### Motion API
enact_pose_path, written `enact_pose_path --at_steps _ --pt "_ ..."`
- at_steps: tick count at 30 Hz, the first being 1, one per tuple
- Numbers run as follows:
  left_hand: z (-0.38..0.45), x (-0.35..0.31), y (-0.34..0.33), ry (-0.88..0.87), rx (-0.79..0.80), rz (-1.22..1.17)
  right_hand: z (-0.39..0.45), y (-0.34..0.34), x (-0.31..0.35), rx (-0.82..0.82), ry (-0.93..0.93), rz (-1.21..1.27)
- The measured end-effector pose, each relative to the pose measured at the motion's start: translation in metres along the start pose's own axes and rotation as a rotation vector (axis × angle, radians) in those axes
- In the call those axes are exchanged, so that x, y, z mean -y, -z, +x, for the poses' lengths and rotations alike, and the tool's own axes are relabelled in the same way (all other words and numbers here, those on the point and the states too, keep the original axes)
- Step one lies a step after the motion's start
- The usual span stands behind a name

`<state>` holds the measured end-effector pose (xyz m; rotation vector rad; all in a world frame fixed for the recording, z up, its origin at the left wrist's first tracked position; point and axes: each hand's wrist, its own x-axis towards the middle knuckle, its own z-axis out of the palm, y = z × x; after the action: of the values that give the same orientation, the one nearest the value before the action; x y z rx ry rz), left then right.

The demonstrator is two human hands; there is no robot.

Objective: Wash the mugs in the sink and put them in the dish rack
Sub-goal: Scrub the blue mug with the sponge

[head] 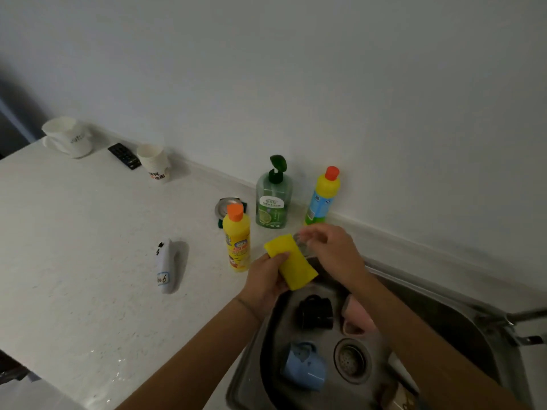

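While three mugs lie unwashed in the sink (461,318), we judge the washing barely begun: we see no dish rack, and nothing looks rinsed or set aside.

Going left to right: our left hand (266,279) grips a yellow sponge (291,263) over the sink's near corner. Our right hand (334,250) hangs just beyond it with fingers curled around something small and clear; we cannot tell what it is. Below, a blue mug (305,365) lies on its side by the drain (352,361), a black mug (315,312) lies behind it, and a pink mug (356,316) sits to its right.

Our counter (74,261) is pale speckled stone under a plain white wall. On it stand two white cups at far left, a dark remote between them, a white gadget nearer, then three detergent bottles (273,196) by the sink.
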<state>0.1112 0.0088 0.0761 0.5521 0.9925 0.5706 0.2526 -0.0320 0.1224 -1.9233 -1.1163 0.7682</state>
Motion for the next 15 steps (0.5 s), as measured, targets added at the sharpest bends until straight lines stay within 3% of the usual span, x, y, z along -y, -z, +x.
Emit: enact_pose_path --at_steps 8,15 --pt "0.029 -0.065 -0.067 -0.110 0.010 -0.261 0.093 0.037 0.080 0.009 0.204 -0.236" --pt "0.042 -0.098 -0.077 -0.065 0.063 -0.594 0.131 0.034 0.095 0.302 0.331 -0.606"
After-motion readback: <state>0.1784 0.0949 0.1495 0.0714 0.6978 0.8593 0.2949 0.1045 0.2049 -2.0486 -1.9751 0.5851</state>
